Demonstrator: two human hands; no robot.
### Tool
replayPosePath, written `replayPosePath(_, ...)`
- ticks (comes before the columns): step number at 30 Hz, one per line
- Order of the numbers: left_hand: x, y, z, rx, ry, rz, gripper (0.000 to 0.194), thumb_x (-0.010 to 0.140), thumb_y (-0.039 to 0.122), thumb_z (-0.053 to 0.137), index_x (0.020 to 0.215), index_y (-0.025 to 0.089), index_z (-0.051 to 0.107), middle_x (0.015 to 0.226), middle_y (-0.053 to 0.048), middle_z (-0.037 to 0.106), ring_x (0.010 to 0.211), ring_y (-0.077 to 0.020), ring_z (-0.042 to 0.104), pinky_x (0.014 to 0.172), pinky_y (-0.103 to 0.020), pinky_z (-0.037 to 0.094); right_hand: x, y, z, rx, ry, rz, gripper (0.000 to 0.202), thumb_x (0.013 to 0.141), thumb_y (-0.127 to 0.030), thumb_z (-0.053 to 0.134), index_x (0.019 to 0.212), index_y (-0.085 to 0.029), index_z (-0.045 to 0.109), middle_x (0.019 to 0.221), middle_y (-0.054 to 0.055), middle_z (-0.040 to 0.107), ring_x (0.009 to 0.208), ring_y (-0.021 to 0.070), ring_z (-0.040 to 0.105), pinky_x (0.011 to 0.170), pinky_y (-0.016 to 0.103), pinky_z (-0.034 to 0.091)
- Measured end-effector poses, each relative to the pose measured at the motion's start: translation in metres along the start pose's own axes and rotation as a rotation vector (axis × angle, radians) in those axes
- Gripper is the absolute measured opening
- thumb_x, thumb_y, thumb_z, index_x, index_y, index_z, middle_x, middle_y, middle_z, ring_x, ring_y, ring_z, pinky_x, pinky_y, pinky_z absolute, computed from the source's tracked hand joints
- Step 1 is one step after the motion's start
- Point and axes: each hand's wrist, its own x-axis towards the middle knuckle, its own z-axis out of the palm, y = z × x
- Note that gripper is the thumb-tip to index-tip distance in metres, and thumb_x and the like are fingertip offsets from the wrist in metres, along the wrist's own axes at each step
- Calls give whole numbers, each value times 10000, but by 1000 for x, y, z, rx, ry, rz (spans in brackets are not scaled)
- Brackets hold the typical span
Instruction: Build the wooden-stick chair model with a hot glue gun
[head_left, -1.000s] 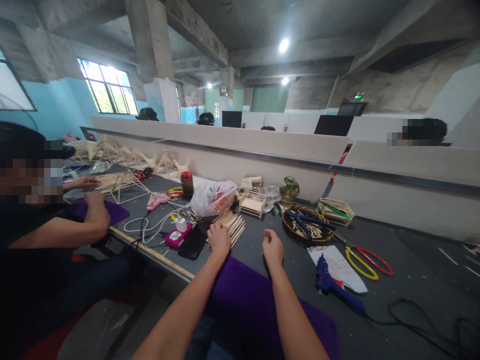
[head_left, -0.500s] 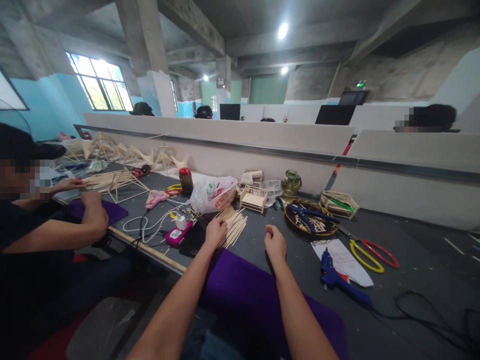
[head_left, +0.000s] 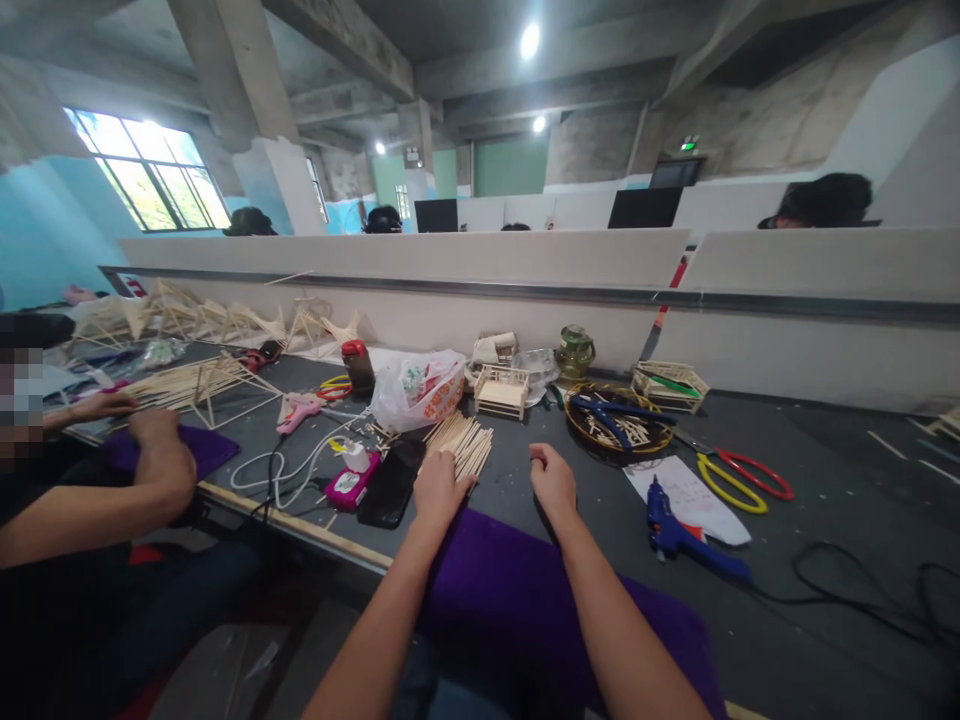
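Note:
My left hand [head_left: 440, 488] rests at the near end of a loose pile of thin wooden sticks [head_left: 466, 446]. Its thumb stands apart from the fingers, whose tips are partly hidden; no stick shows lifted. To the right, my right hand [head_left: 553, 484] hovers low at the tabletop with curled fingers, and whatever they may hold is hidden. Under both forearms lies a purple cloth [head_left: 499, 570]. A black phone [head_left: 392, 483] is just left of my left hand, beside a magenta power strip [head_left: 351, 484] with a white plug.
Behind the sticks stand a small wooden bed model [head_left: 501, 392] and a plastic bag [head_left: 417, 390]. Rightward are a basket [head_left: 616, 450] with pliers, scissors [head_left: 731, 488], and a blue glue gun [head_left: 686, 535] with its cord. A co-worker's arm [head_left: 97, 520] is at left.
My left hand has shifted toward me on the pile, its thumb now spread, uncovering the phone. My right hand stays nearly in place. The view has turned slightly right and down.

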Motion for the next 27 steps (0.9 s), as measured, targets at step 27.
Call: replayPosePath(27, 17, 4, -7, 117, -126, 61, 238, 947, 233, 407, 1005, 148, 622, 1062, -123, 673, 1022, -218, 625, 795, -283, 429, -4, -8, -4, -71, -66, -30, 325, 843, -129, 436, 1026, -226, 686, 1030, 27, 741, 969, 194, 675, 838, 291, 471)
